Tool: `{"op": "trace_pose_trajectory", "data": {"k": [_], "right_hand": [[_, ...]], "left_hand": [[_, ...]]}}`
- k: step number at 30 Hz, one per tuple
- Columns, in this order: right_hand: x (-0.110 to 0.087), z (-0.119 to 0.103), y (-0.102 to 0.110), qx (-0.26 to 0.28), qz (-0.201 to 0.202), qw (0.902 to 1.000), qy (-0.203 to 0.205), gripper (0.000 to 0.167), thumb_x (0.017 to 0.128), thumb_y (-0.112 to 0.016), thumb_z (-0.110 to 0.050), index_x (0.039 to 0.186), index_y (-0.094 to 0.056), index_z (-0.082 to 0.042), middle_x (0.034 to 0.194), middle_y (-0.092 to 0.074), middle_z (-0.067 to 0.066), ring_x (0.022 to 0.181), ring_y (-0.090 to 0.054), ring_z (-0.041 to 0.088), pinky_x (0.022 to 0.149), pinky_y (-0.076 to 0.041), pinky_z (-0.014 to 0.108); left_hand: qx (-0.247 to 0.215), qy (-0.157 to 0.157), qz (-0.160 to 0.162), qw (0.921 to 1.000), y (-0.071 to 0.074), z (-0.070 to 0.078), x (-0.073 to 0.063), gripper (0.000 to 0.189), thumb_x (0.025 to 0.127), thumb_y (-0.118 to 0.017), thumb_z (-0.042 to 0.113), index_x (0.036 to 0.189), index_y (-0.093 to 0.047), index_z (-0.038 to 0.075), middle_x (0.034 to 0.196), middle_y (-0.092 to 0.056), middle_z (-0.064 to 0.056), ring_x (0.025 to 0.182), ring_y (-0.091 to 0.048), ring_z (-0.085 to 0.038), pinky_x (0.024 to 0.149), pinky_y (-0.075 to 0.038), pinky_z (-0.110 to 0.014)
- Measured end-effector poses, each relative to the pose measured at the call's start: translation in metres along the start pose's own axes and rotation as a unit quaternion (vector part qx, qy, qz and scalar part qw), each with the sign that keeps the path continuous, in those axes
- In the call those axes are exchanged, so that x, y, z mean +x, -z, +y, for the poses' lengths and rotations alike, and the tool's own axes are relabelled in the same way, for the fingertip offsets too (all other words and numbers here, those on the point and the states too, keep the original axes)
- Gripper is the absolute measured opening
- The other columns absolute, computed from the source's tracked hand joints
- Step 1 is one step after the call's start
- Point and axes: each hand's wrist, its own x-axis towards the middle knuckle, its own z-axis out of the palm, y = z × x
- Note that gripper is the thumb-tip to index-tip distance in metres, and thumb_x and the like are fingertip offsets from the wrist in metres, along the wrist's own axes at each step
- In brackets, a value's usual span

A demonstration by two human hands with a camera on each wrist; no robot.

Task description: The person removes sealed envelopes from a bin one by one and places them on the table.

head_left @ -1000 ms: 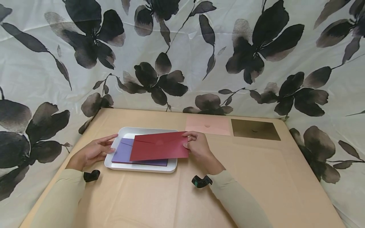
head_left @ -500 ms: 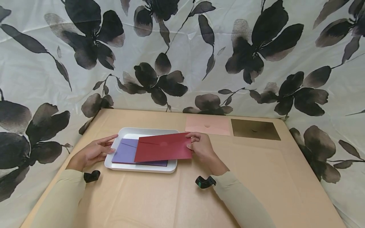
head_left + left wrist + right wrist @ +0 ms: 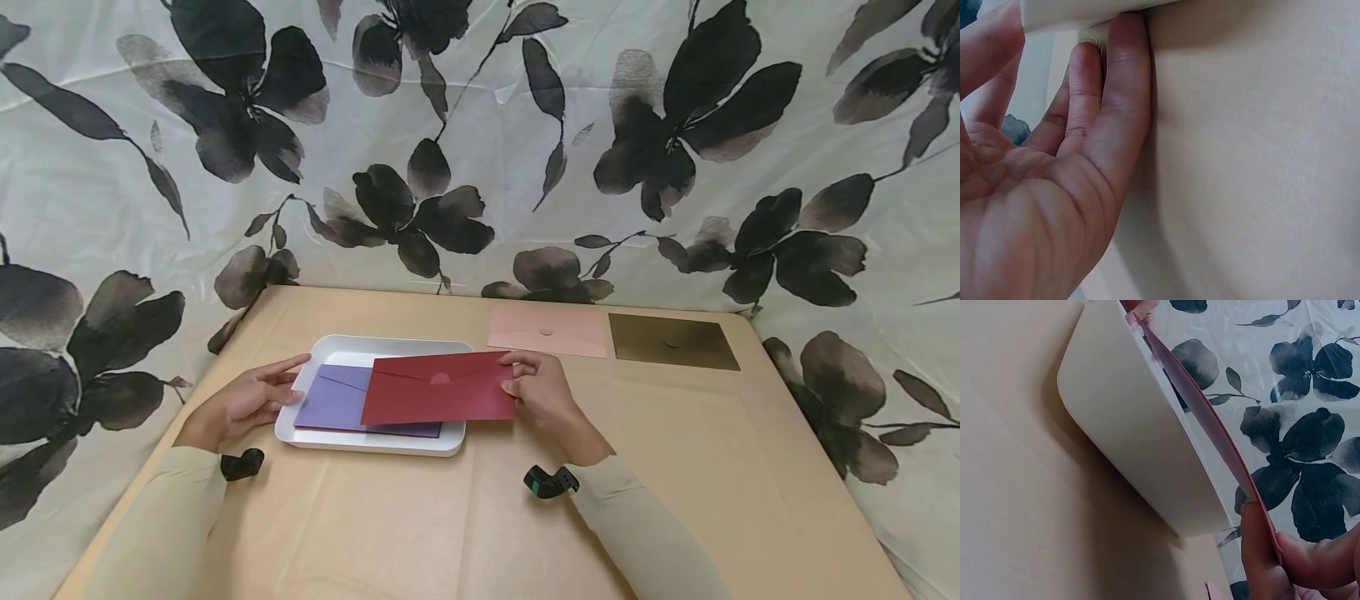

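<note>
My left hand (image 3: 251, 396) holds the left end of a white tray (image 3: 371, 446); in the left wrist view its thumb lies at the rim and other fingertips (image 3: 1129, 28) meet the tray's underside. A purple envelope (image 3: 330, 400) lies in the tray. Between thumb and fingers, my right hand (image 3: 542, 392) pinches the right end of a red envelope (image 3: 438, 392). The red envelope is tilted above the tray and hides much of the purple one. Seen nearly edge-on in the right wrist view, it bows slightly.
Farther back on the table (image 3: 637, 467) lie a pink envelope (image 3: 543, 327) and, to its right, a gold-brown envelope (image 3: 671, 342). A white cloth with dark flowers (image 3: 525, 142) hangs behind the table's back edge.
My right hand has moved to the right with the red envelope, uncovering more of the purple one. The left hand and the tray have stayed nearly still.
</note>
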Motion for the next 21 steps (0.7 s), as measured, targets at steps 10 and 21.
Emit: {"op": "trace_pose_trajectory", "data": {"k": [10,21], "right_hand": [[-0.002,0.000,0.006,-0.008,0.002,1.0000,-0.006,0.036,0.084,-0.066,0.018,0.116,-0.072,0.004,0.068,-0.049,-0.001,0.064,-0.044,0.013,0.052,-0.036,0.024],[-0.001,0.000,0.015,-0.012,0.002,0.9999,-0.004,0.034,0.084,-0.066,0.019,0.116,-0.072,0.006,0.067,-0.053,-0.003,0.062,-0.044,0.012,0.051,-0.037,0.023]], "left_hand": [[0.001,0.007,0.007,0.9999,-0.001,0.002,-0.002,0.088,0.099,-0.068,0.012,0.168,-0.016,0.028,0.171,-0.007,-0.029,0.115,-0.058,-0.009,0.097,-0.060,-0.033],[-0.002,0.001,0.002,1.0000,-0.001,0.000,-0.002,0.087,0.100,-0.067,0.011,0.168,-0.014,0.027,0.170,-0.008,-0.030,0.114,-0.060,-0.007,0.097,-0.061,-0.034]]}}
